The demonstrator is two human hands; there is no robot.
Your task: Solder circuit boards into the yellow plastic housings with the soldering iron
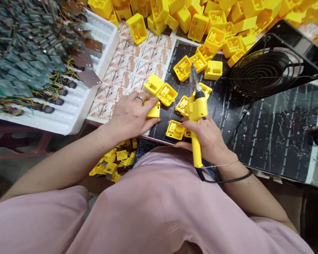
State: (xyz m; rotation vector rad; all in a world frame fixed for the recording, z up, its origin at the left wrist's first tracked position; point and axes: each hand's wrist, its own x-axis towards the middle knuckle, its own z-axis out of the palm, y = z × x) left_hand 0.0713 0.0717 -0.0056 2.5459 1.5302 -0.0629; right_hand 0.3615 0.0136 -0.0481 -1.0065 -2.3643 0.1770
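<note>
Yellow housing [154, 112], boxy, smooth plastic, lies under your left hand [132, 114], pinched between thumb and fingers; its long axis is partly covered. Your right hand [210, 139], farther from it, is closed round the yellow soldering iron [198, 107], long axis pointing away from you. Beyond your left fingers: open-faced housings [167, 94]; left of that hand: ribbed white foam tray [75, 121]

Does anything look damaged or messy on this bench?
Yes: the black, white-lettered sheet near the square black fan is scuffed with pale marks, suggesting wear. Yellow plastic cases lie jumbled behind, perhaps normally.
</note>
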